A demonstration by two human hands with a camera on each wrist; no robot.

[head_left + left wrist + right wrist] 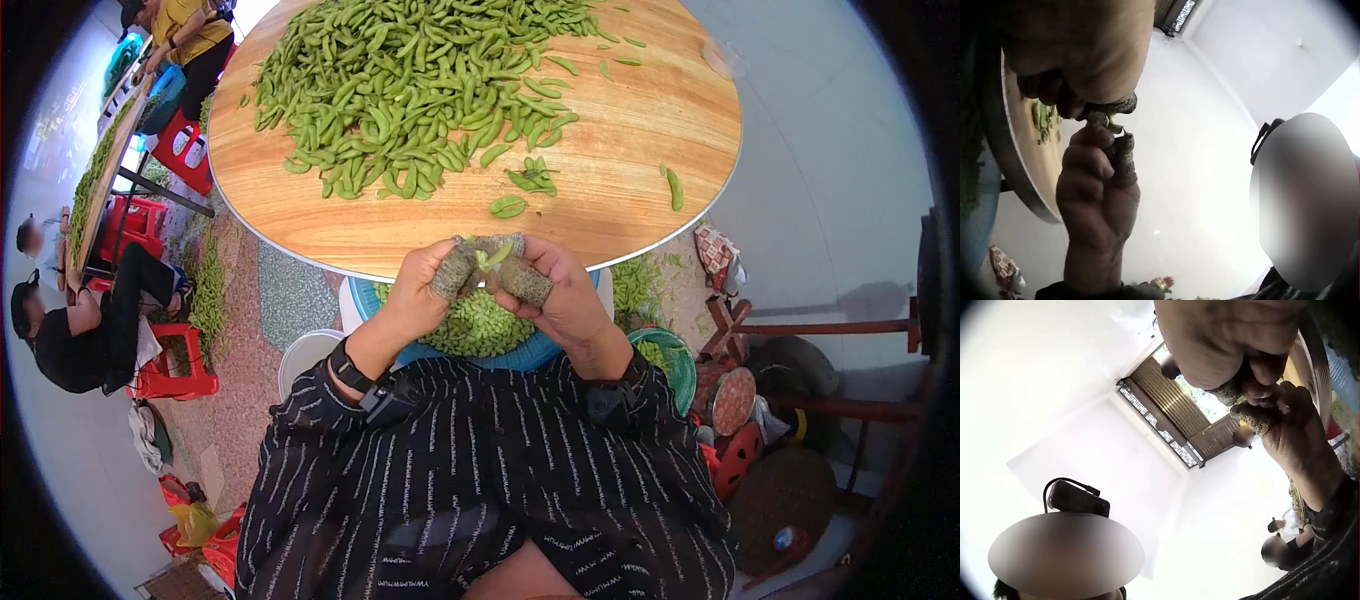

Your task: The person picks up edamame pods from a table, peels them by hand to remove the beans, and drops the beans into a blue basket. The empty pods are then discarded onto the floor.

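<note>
Above a blue basin, my two hands meet at the table's near edge around a green soybean pod. My left hand pinches one side of it with curled fingers. From the other side my right hand grips it the same way. Grey-green speckled wraps cover both thumbs and at least one fingertip. In the left wrist view, a bit of the split pod shows between the fingertips. Shelled green beans fill the basin below.
A large heap of pods covers the far left of the round wooden table. A few loose pods lie nearer. A white bucket stands left, a green basket right. People sit by another table with red stools.
</note>
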